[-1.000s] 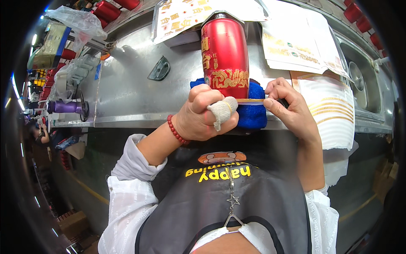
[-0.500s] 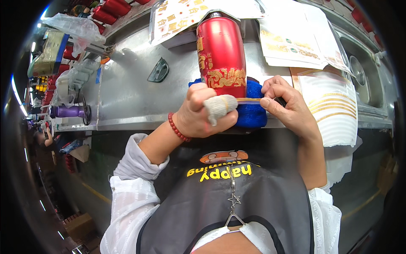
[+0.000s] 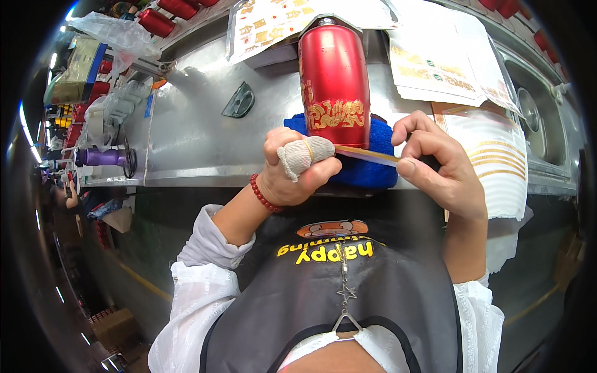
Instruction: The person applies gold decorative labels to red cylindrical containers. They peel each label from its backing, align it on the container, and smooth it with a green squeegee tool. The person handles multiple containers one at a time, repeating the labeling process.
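A red bottle with a gold pattern around its lower part lies with its base toward me on a blue cloth. In front of its base, a thin gold-edged strip is stretched between my two hands, sloping down to the right. My left hand wears a grey knit finger cover held by a rubber band. Its closed fingers pinch the strip's left end by the bottle. My right hand pinches the other end between thumb and finger, beyond the bottle's right side.
Decal sheets are stacked at the back right, and white sheets with gold stripes lie below them. A metal sink is at the far right. A dark green translucent scraper-like piece lies on the steel table. A purple bottle is at left.
My right hand has moved right and a little down, so a longer, more tilted length of strip shows. My left hand has shifted left. Less of the bottle's left-side gold marking is visible.
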`<state>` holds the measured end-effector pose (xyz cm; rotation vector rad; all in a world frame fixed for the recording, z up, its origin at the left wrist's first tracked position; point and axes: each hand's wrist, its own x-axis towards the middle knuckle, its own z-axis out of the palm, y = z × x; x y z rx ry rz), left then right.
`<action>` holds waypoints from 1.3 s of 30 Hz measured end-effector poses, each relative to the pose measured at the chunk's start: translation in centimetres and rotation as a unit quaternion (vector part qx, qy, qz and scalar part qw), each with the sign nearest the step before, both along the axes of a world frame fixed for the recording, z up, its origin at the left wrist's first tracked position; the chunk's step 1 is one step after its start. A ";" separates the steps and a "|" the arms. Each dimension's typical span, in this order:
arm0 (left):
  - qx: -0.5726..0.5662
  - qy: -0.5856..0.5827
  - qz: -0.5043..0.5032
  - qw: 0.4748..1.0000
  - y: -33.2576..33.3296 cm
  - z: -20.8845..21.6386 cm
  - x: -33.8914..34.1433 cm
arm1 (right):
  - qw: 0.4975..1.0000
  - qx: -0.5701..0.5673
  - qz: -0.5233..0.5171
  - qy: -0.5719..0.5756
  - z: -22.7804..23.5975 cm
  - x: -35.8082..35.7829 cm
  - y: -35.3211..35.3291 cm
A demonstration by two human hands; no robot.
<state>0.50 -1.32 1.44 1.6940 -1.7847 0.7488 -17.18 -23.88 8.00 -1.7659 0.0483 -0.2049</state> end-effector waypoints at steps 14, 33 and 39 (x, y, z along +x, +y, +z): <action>0.018 -0.021 -0.070 0.997 -1.9 1.1 0.1 | 0.998 -0.004 -0.044 0.048 -3.8 0.7 -0.7; -0.007 -0.091 -0.043 0.995 -2.1 1.8 0.0 | 0.999 -0.016 -0.027 0.030 -4.7 1.5 -0.6; 0.037 -0.070 -0.094 0.992 -2.7 2.0 0.0 | 0.999 -0.018 -0.034 0.031 -4.8 1.3 -0.4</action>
